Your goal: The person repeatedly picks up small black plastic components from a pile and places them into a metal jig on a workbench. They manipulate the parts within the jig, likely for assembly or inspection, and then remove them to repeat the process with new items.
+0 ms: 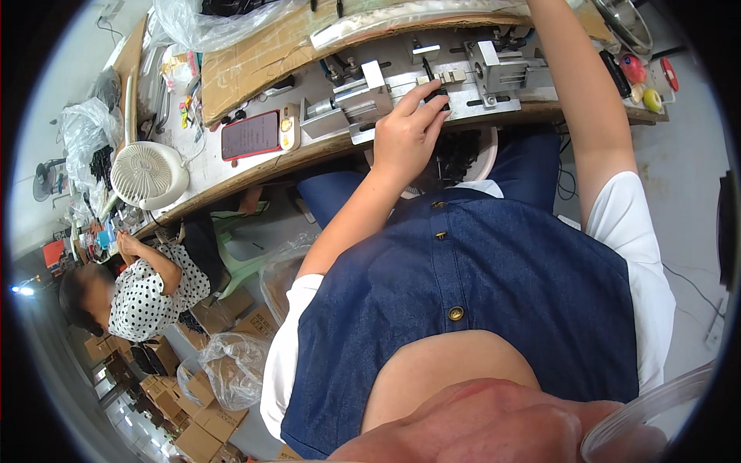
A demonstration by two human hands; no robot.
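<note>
My left hand is over a metal bench fixture, its fingers closed on a small black part. That thin, dark piece sits at the middle of the fixture, next to a small light metal block. Metal blocks with cylinders flank it, one on the left and one on the right. Fingers cover much of the black part, so its full shape is hidden. My right forearm stretches over the right end of the bench, and its hand lies beyond the upper edge.
A red-edged phone and a white round fan stand left of the fixture. Cardboard lies behind. Below the bench edge, a basket holds black pieces. Another person sits at the far left near cardboard boxes.
</note>
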